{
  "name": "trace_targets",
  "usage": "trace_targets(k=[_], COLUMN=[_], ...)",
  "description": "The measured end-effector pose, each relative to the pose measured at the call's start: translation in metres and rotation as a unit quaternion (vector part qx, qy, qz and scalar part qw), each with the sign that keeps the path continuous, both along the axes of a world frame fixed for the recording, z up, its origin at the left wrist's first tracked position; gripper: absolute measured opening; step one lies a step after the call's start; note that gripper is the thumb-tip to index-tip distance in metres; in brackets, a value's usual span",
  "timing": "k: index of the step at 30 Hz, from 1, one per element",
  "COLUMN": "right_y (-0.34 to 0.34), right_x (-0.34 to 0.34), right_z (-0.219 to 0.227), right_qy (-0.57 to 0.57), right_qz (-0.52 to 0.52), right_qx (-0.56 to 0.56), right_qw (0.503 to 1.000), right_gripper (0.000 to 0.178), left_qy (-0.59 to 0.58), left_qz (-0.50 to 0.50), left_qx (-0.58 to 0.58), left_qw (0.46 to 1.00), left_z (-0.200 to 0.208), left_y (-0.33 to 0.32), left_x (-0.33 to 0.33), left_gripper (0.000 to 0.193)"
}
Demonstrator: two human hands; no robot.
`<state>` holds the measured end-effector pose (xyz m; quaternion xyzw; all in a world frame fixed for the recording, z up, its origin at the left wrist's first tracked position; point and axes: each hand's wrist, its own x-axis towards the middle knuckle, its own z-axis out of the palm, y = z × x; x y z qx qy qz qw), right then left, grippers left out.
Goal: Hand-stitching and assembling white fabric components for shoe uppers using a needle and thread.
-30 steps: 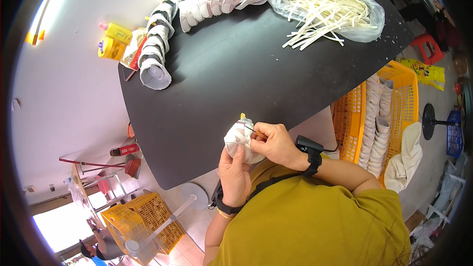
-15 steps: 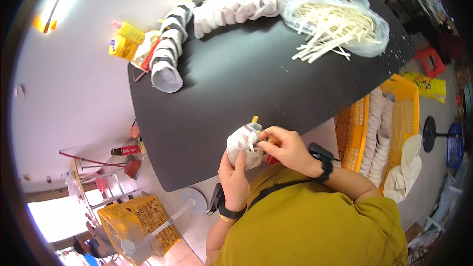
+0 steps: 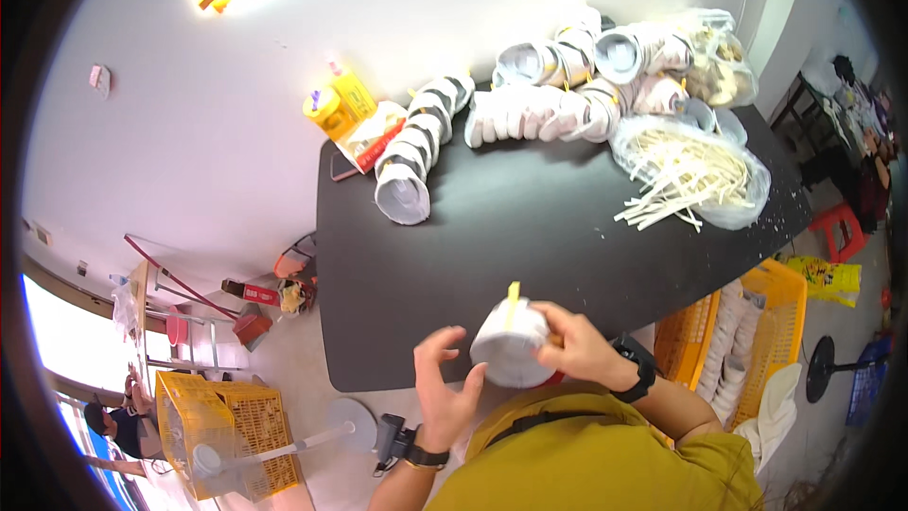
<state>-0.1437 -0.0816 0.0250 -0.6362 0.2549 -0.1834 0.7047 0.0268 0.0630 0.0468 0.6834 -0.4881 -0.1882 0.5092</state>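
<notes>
A white shoe upper (image 3: 509,348) with a yellow tab is at the near edge of the dark table (image 3: 445,274). Its round, open end faces me. My right hand (image 3: 579,345) grips it from the right side, thumb and fingers closed on its edge. Just left of the upper, my left hand (image 3: 446,393) is off it, with thumb and fingers spread and nothing between them.
Nested uppers lie in a black-and-white row (image 3: 416,147) and a white row (image 3: 539,115). Cream flat laces (image 3: 683,170) spill from a clear bag. Yellow containers (image 3: 342,106) stand at the back left. Yellow crates (image 3: 780,317) flank me, right and left.
The upper has turned so its open end faces me. My left hand has let go and spread its fingers. My right hand now grips the side. The view has shifted too.
</notes>
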Motion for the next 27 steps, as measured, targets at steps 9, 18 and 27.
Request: trace_targets(k=[9, 18, 27], right_y=[-0.035, -0.129, -0.291], right_x=[0.02, -0.008, 0.003], right_z=[0.028, 0.058, 0.044], right_qy=[0.01, 0.111, 0.103], right_qz=[-0.005, -0.072, -0.271], right_qx=[-0.275, -0.281, -0.374], right_qw=[0.961, 0.95, 0.881], right_gripper=[0.035, 0.024, 0.026], left_qy=[0.06, 0.018, -0.104], left_qz=[-0.05, 0.036, 0.061], left_qx=[0.194, 0.248, 0.109], left_qw=[0.978, 0.968, 0.987], left_z=[-0.001, -0.065, -0.069], left_y=[-0.052, -0.157, -0.139], left_x=[0.118, 0.243, 0.212], left_gripper=[0.016, 0.022, 0.043])
